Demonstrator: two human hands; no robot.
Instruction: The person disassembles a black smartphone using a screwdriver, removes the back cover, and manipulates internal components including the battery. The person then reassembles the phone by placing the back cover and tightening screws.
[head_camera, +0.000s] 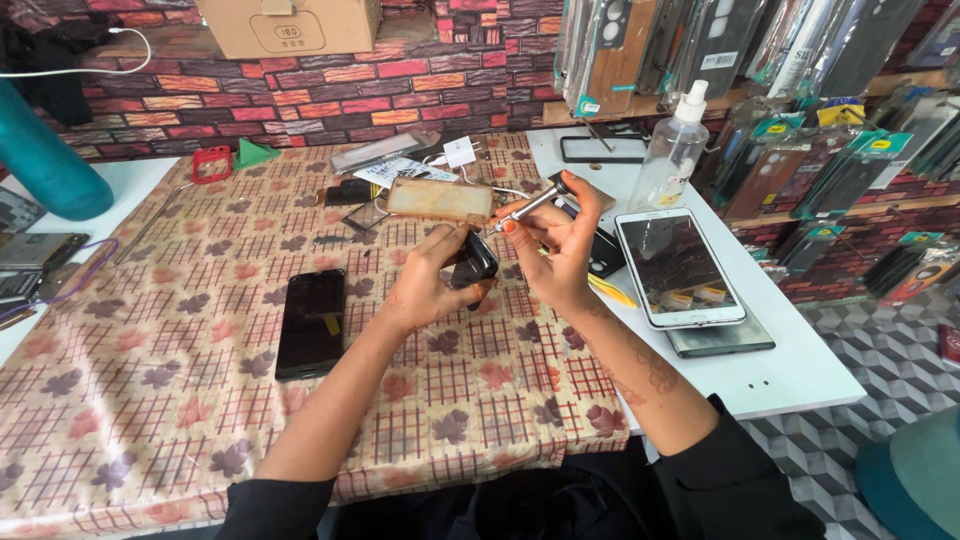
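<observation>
Sleeves of black cloth sit nearest the camera, and from them both forearms reach out over the desk (150, 400), which wears a checked cloth printed with leaves. The left hand (425, 280) has its fingers closed around a small black phone part (472, 265), held just above the cloth. The right hand (560, 250) meets it from the other side, its fingers pinched on a slim silver screwdriver (530, 205) whose shaft slants up and away from the fingertips; the tip end is hidden by the fingers, so whether it touches the part cannot be told. Left of the left hand's fingers, a dark phone (312, 322) lies flat on the cloth. Right of the right hand's fingers, a white-framed tablet (678, 265) rests on a darker device on the white part of the desk. Just beyond both sets of fingers, a worn tan phone case (440, 200) lies across the cloth. Farther off to the right stands a clear spray bottle (672, 150), and farther left a red frame (211, 163) beside a green triangular pick (255, 153). Beyond all this is a brick-patterned wall (400, 80).
</observation>
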